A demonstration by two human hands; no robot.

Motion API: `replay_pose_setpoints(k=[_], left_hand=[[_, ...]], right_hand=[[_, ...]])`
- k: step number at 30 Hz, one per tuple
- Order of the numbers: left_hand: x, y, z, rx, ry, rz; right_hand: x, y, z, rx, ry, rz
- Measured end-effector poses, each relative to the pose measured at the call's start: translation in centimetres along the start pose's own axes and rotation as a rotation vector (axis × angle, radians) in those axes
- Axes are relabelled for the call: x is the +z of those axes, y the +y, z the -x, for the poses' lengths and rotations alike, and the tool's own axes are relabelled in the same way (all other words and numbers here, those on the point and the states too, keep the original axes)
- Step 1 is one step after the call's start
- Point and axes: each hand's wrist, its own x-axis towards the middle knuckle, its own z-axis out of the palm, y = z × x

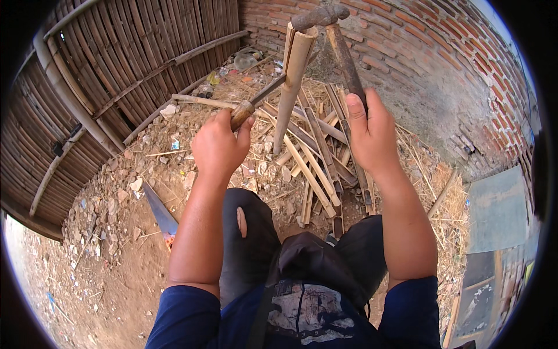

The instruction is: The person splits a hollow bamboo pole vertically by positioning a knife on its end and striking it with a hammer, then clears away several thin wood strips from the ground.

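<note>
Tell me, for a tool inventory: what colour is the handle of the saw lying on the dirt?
Orange-red, on the grey-bladed hand saw, seen in the head view.

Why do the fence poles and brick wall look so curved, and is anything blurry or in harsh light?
Head view: fisheye bends the bamboo fence and brick wall toward the black rim; bright daylight, soft shadows; the hammer in the right hand and the upright bamboo piece look sharp, not blurred.

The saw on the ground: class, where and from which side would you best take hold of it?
Grip the saw by its reddish handle end, nearest the person's left knee, coming from above. It lies flat on the dirt and the bare blade tapers away from the handle.
</note>
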Motion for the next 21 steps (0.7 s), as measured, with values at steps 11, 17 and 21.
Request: replay_pose_setpoints(k=[11, 17, 21], left_hand=[[0.4, -0.2, -0.7, 0.01, -0.019, -0.03], [0.8, 0.5, -1.2, 0.033, 0.024, -0.074], [1.4, 0.8, -1.2, 0.052, 0.1, -0.12]], right_hand=[[0.7, 13.5, 9.4, 0.266, 0.056, -0.294], [0.9, 22.0, 16.1, 0.612, 0.085, -0.247], [0.7, 21.1, 17.0, 0.849, 0.058, -0.283]])
